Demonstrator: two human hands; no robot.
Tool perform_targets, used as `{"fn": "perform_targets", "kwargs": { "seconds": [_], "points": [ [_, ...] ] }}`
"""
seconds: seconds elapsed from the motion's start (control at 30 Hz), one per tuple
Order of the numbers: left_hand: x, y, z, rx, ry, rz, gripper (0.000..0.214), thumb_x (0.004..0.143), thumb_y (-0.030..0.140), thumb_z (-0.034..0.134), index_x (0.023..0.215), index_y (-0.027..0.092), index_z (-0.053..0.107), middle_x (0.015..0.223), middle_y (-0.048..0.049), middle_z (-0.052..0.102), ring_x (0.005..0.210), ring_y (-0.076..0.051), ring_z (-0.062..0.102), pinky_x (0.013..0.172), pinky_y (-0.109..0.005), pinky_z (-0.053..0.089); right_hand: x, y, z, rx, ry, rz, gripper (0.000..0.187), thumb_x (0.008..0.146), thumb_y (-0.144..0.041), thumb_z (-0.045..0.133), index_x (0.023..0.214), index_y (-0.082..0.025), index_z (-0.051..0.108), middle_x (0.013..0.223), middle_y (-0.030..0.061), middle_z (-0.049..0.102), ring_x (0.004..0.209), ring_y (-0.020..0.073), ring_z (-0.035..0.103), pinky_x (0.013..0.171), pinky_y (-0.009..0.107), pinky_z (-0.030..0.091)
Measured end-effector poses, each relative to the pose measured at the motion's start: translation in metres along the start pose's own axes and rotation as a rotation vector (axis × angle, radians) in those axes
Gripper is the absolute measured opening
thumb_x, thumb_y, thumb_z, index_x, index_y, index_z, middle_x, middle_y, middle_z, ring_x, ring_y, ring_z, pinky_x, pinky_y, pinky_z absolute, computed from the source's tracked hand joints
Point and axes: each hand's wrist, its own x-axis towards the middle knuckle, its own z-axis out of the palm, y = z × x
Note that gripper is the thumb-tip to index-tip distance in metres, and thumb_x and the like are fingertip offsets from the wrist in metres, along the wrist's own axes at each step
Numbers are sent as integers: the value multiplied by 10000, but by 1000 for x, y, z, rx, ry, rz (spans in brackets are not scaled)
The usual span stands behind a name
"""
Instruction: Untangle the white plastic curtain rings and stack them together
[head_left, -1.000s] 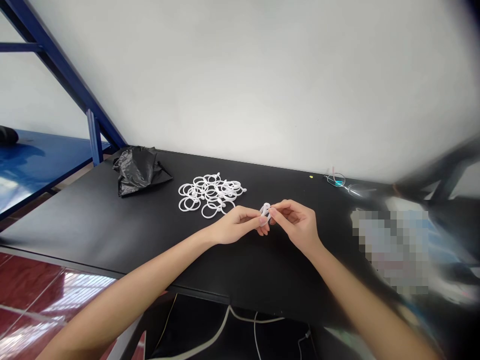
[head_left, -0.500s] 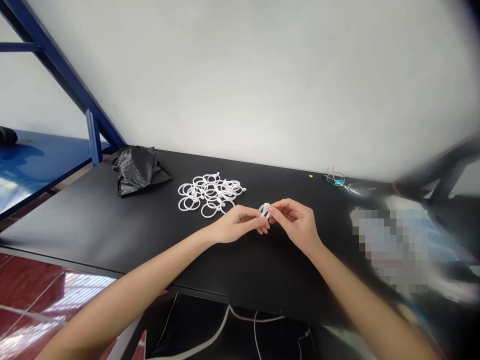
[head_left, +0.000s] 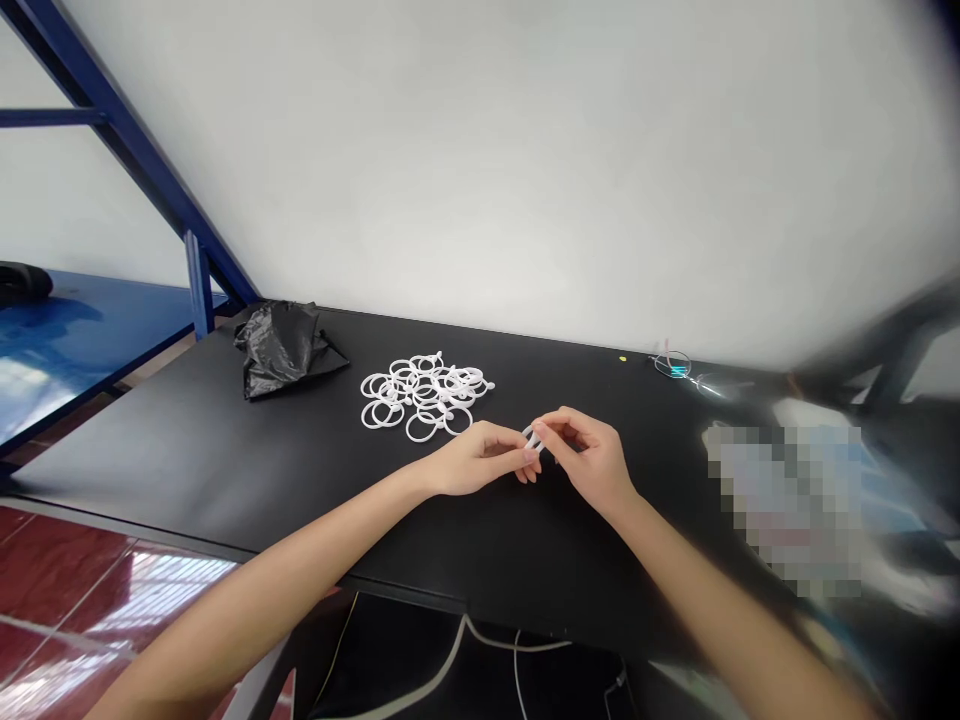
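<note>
Between my two hands is a small white plastic ring (head_left: 532,439), held above the black table (head_left: 315,465). My left hand (head_left: 474,460) pinches its lower left side with thumb and fingers. At the ring's upper right, the thumb and fingers of my right hand (head_left: 589,455) are closed on it as well. Fingertips cover much of the ring, so its full shape is hidden. Just beyond my left hand lies a loose pile of similar white rings (head_left: 452,397), several of them with a small round knob.
A crumpled black plastic bag (head_left: 281,350) sits at the table's back left. Eyeglasses (head_left: 673,368) lie near the wall at back right. Further right are blurred clear plastic packages (head_left: 885,480). A blue metal frame (head_left: 199,285) stands at left, and cables (head_left: 450,655) hang below the front edge.
Both hands stay on the ring, which has turned and now shows more edge-on. My right hand has shifted slightly left and its fingers cover more of the ring. The camera view has tilted slightly.
</note>
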Motion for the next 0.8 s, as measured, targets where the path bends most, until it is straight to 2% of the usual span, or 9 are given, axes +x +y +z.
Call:
{"fn": "perform_targets", "kwargs": {
  "seconds": [0.07,0.13,0.23,0.33,0.47,0.67,0.73,0.8],
  "points": [
    [0,2,-3,120,95,49,380,945,450,512,840,122,671,812,-71,691,780,-162,649,776,-279,514,0,1,0,57,25,42,273,845,-413,677,1029,-211,685,665,-23,557,540,119,518,504,261,456],
    [-2,5,-10,400,234,132,367,976,405,453,823,137,651,807,-63,673,768,-159,623,737,-273,480,1,2,-2,114,58,61,362,854,-425,663,1148,-214,644,670,-36,534,506,103,485,468,250,438],
    [-6,7,-28,955,384,191,366,997,320,390,766,154,620,762,-56,632,731,-168,572,715,-299,415,1,3,-5,148,131,59,311,886,-429,622,1102,-207,653,665,-36,524,490,93,465,457,244,426],
    [-11,4,-45,1313,499,86,352,997,275,375,767,166,618,764,-61,650,765,-198,587,764,-341,378,1,2,-7,135,178,52,278,878,-427,635,1046,-208,667,670,-27,541,501,98,473,463,248,430],
    [-16,-4,-56,1395,605,-3,314,982,262,414,798,155,645,809,-92,679,792,-232,615,759,-358,364,1,1,-6,83,162,20,260,852,-418,669,1020,-218,675,673,-23,559,524,108,490,487,259,450],
    [-34,-2,-63,1425,688,-20,279,973,347,458,915,169,665,889,-81,686,813,-228,629,738,-344,406,-2,2,-1,-14,153,9,262,871,-450,631,977,-216,678,695,-1,602,561,134,545,574,300,513],
    [-45,-5,-73,1426,761,1,289,968,385,462,976,175,661,960,-91,675,887,-250,621,778,-362,441,-1,3,4,-60,118,7,296,873,-476,615,1013,-220,664,873,49,660,696,172,624,676,339,556],
    [-57,-11,-88,1361,814,23,327,958,431,472,1102,184,633,1079,-105,652,1005,-272,598,879,-398,461,7,3,13,-142,32,7,416,853,-520,622,1148,-226,622,1190,109,628,1008,246,643,893,416,540]
  ]
}}
